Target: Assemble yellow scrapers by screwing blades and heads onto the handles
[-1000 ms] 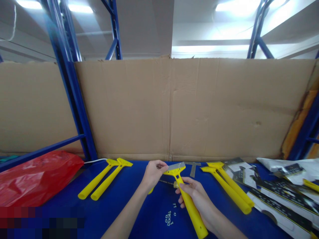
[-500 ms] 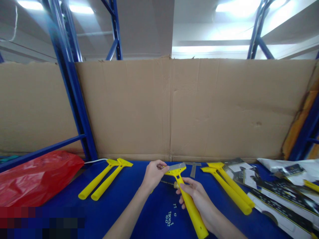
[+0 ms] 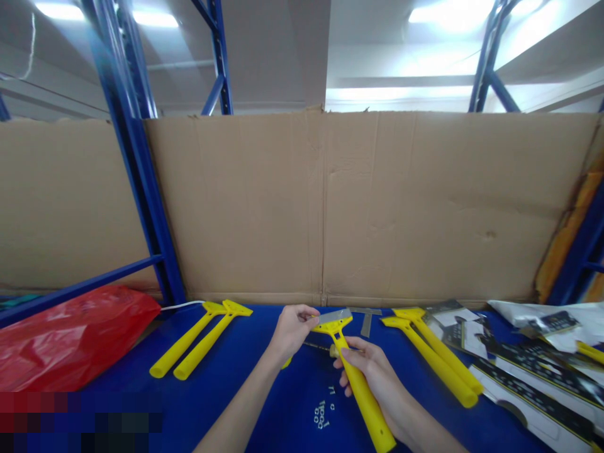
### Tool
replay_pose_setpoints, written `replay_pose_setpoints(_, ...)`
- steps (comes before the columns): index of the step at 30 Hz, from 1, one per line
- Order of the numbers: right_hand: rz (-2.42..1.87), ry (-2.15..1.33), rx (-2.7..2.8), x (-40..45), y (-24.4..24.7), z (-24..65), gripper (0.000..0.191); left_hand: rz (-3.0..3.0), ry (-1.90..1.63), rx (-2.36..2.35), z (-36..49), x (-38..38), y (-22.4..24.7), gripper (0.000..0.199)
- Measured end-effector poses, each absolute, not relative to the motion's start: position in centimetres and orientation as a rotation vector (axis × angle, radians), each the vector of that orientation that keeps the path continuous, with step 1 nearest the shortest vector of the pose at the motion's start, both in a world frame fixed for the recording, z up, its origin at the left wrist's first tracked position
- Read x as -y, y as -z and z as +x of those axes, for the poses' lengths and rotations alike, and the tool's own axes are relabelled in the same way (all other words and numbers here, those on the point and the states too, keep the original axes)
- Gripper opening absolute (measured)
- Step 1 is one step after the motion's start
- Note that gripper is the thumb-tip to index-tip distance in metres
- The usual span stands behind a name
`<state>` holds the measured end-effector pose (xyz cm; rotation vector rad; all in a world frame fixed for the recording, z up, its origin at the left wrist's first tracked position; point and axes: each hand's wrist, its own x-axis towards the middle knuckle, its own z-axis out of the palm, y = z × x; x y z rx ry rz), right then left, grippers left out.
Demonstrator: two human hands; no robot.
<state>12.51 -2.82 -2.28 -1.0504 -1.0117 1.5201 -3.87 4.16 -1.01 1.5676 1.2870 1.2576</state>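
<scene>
In my right hand (image 3: 365, 358) is a yellow scraper (image 3: 370, 409), its handle tilted toward me and its head pointing away. A flat metal blade (image 3: 333, 315) lies along the top edge of the scraper head. My left hand (image 3: 295, 326) pinches the left end of this blade between thumb and fingers. Behind my right fingers is a screwdriver (image 3: 333, 350) with a thin shaft, its handle mostly hidden. Several small screws and nuts (image 3: 321, 415) lie on the blue table (image 3: 212, 409) below my hands. A bit of yellow (image 3: 286, 363) shows beside my left wrist.
Two yellow scrapers (image 3: 201, 349) lie at left, near a red plastic bag (image 3: 80, 336). Two more scrapers (image 3: 434, 358) lie at right beside black-and-white packaging (image 3: 542, 390). Grey tape (image 3: 366, 322) sticks to the table's back. A cardboard wall (image 3: 264, 207) stands behind.
</scene>
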Motion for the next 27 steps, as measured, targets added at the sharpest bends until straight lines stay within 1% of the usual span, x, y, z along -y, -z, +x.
replay_pose_setpoints(4,-1.047,-1.507,1.005,2.7,2.4,12.5,0.048,1.531,-1.220,-1.317,-3.9,-3.9,0.6,0.023)
replay_pose_setpoints(12,-1.006,-1.527,1.042,3.0,2.2,12.9,0.041,1.597,-1.279,-1.297,-3.6,-4.4,1.5,0.017)
replay_pose_setpoints(24,-1.078,-1.545,0.955,2.3,2.3,12.4,0.041,1.638,-1.334,-1.353,-3.6,-4.4,1.7,0.023)
replay_pose_setpoints(27,-1.074,-1.544,0.958,2.4,2.3,12.5,0.038,1.625,-1.358,-1.369,-3.8,-4.2,1.3,0.024)
